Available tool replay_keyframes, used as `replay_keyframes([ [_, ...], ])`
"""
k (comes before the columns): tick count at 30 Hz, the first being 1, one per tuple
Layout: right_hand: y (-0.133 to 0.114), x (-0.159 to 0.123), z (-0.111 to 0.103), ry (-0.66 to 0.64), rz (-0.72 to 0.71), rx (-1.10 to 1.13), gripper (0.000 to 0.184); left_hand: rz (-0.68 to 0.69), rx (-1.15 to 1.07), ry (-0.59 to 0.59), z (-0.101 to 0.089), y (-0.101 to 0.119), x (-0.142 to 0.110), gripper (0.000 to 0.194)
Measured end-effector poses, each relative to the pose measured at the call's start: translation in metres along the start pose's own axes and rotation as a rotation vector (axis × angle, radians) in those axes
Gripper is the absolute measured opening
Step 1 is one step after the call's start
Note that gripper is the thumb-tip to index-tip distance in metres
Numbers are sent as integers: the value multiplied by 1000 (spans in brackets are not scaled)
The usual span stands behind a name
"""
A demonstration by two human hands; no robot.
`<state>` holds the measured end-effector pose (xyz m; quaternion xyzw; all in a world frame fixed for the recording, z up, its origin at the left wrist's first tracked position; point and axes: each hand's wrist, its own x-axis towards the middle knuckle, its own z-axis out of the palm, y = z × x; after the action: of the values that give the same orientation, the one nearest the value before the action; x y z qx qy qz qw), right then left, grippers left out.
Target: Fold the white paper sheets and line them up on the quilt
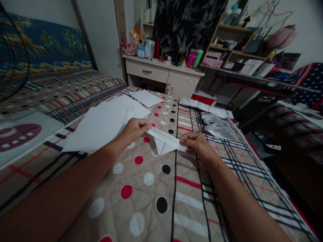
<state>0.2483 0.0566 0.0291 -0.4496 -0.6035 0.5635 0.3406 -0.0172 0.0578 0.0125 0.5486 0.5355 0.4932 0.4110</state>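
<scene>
Head view: both hands were on one narrow paper strip [166, 137], above the spotted quilt [148, 215], roughly mid-frame. Left hand [133, 130] pinched its left end, thumb against fingers; right hand [198, 145] pinched the right end the same way. Grip closed at both ends, middle free. Probably held like that so the strip stayed flat and taut, with the row of small marks facing up and readable. It slanted down toward the right hand. A pointed white flap [163, 148] hung under it; couldn't tell if it was part of the same piece.

Big white sheets [93, 126] lay left of the left hand, a printed slip [127, 115] on them near the wrist. Looked like spread stock, within easy reach. Another white sheet [146, 98] sat farther out, toward the desk [148, 69]. Right side: a fanned pile [214, 121] of thin pale pieces, with a long white bundle [204, 107] just beyond, likely set aside to leave working room between the arms.
</scene>
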Motion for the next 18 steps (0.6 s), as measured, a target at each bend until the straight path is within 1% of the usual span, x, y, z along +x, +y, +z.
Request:
replay_keyframes([
  [4,1,-3,0,-98,-12,12,24,17,-21,30,-1,-3,1,28],
  [7,2,-4,5,-133,-3,36,26,30,-29,90,2,-4,1,36],
  [9,3,-4,11,-138,-2,66,25,14,-113,162,5,-5,1,42],
  [11,5,-4,19,-90,-7,120,24,-6,-262,202,9,-6,0,48],
  [12,5,-4,24,-47,-12,154,23,-21,-341,189,11,-6,-2,52],
  [13,6,-3,29,0,-18,181,23,-39,-409,147,15,-5,-4,57],
  [15,7,-3,40,64,-42,218,24,-83,-489,15,24,-1,-11,67],
  [16,7,-4,45,84,-56,230,25,-92,-505,-47,30,2,-15,68],
  [18,6,-5,54,117,-78,242,27,-100,-527,-109,41,7,-25,56],
])
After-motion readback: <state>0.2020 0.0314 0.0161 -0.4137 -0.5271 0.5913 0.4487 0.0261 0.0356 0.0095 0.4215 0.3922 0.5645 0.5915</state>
